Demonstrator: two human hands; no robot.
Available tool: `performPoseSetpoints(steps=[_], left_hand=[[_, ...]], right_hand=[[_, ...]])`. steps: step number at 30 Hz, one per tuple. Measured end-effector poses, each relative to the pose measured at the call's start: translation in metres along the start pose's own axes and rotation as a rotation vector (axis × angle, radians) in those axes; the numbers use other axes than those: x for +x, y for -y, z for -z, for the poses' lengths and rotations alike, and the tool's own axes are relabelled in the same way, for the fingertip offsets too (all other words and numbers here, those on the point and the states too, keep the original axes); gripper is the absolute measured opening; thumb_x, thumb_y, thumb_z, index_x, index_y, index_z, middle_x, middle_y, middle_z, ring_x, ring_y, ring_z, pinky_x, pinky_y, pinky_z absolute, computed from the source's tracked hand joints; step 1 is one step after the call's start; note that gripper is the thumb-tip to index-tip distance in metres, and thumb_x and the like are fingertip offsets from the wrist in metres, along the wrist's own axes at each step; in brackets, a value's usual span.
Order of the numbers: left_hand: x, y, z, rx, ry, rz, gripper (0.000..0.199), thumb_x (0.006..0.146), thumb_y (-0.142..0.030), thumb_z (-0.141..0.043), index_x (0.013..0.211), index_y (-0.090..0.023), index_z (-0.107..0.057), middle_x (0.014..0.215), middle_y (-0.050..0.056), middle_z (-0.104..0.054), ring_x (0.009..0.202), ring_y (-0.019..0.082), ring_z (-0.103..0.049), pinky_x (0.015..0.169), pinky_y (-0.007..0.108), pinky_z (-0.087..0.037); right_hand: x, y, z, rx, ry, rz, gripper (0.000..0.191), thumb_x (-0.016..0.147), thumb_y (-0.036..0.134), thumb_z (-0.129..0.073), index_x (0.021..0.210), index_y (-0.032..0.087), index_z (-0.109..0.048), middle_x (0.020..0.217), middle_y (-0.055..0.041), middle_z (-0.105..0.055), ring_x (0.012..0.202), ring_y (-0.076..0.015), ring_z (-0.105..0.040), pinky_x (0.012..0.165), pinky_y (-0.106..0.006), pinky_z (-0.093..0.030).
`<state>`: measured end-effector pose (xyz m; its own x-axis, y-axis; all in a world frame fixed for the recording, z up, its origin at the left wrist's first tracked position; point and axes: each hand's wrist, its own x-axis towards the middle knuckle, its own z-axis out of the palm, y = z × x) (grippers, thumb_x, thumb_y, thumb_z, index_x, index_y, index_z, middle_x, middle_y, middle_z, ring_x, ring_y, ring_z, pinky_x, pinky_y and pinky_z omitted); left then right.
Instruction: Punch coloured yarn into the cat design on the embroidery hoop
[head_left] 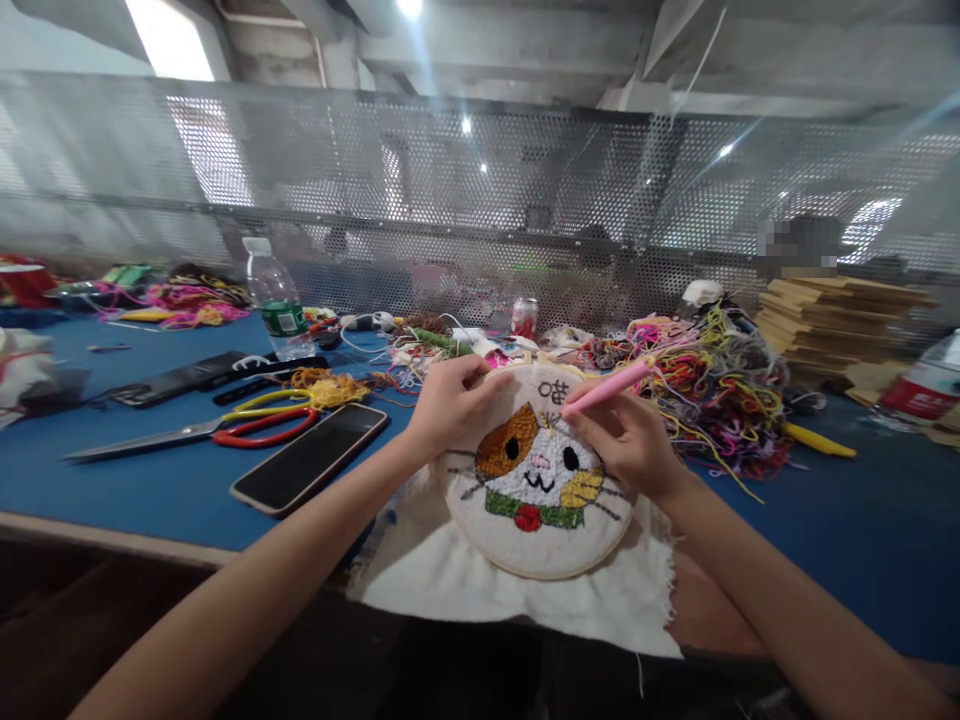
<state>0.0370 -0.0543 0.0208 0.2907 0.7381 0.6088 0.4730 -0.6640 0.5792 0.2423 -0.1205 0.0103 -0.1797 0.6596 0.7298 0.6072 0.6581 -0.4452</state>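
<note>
A round embroidery hoop (517, 555) stretches white cloth with a cat face (544, 455) worked in orange, white, yellow and green yarn. My left hand (456, 400) grips the hoop's upper left rim, thumb lying on the cloth. In my right hand (634, 440) is a pink punch needle (609, 387), its tip down at the cloth near the cat's right ear, just under a drawn character. Loose frayed cloth (465, 590) hangs below the hoop over the table's front edge. Whether the needle's point is in the cloth is too small to tell.
Left on the blue table (67, 500) lie a phone (311, 460), large scissors (195, 432) and a dark device (180, 380); a water bottle (276, 300) stands behind. A tangled yarn heap (712, 390) lies right, before stacked cardboard (817, 325). A can (524, 317) stands at the back.
</note>
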Motion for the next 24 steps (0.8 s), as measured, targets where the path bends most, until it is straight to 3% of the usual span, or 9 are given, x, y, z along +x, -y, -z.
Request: performPoseSetpoints(steps=[9,14,17,20,24], left_hand=[[0.0001,-0.0014,-0.0001,0.008,0.004,0.003,0.033,0.077,-0.041,-0.051,0.058,-0.014,-0.054,0.052,-0.003,-0.043,0.051,0.008,-0.035,0.050,0.022,-0.025],[0.0009,0.0019,-0.0005,-0.014,0.002,-0.005,0.035,0.078,-0.042,-0.051,0.058,-0.014,-0.054,0.052,-0.003,-0.041,0.051,0.007,-0.034,0.050,0.022,-0.024],[0.0004,0.0017,-0.0005,-0.054,0.000,0.003,0.036,0.077,-0.044,-0.052,0.059,-0.014,-0.055,0.053,-0.003,-0.044,0.052,0.007,-0.035,0.050,0.022,-0.025],[0.0005,-0.0007,0.0004,-0.141,0.017,0.049,0.035,0.074,-0.046,-0.055,0.060,-0.013,-0.057,0.053,-0.002,-0.046,0.051,0.008,-0.037,0.049,0.022,-0.025],[0.0042,-0.0040,0.0049,-0.505,0.134,0.243,0.035,0.072,-0.047,-0.055,0.064,-0.013,-0.059,0.055,-0.001,-0.052,0.052,0.009,-0.043,0.049,0.021,-0.030]], right_hand=[[0.0011,-0.0022,-0.0035,-0.035,0.038,-0.046,0.016,0.078,0.036,-0.058,0.082,0.020,-0.059,0.084,-0.0037,-0.063,0.075,-0.0165,-0.058,0.071,-0.033,-0.046],[0.0016,-0.0035,-0.0046,-0.136,0.144,0.096,0.012,0.078,0.030,-0.058,0.083,0.020,-0.061,0.087,-0.0049,-0.062,0.083,-0.0185,-0.056,0.077,-0.036,-0.046],[0.0046,-0.0041,-0.0057,-0.209,0.103,0.175,0.010,0.077,0.030,-0.059,0.082,0.022,-0.063,0.100,-0.0059,-0.059,0.099,-0.0223,-0.052,0.088,-0.043,-0.041],[0.0074,-0.0065,-0.0059,-0.206,0.005,0.164,0.010,0.075,0.032,-0.061,0.078,0.024,-0.064,0.112,-0.0047,-0.053,0.111,-0.0251,-0.044,0.097,-0.048,-0.033],[0.0071,-0.0092,-0.0041,-0.093,0.084,0.089,0.013,0.080,0.032,-0.055,0.082,0.023,-0.064,0.116,-0.0046,-0.052,0.113,-0.0238,-0.043,0.096,-0.044,-0.036]])
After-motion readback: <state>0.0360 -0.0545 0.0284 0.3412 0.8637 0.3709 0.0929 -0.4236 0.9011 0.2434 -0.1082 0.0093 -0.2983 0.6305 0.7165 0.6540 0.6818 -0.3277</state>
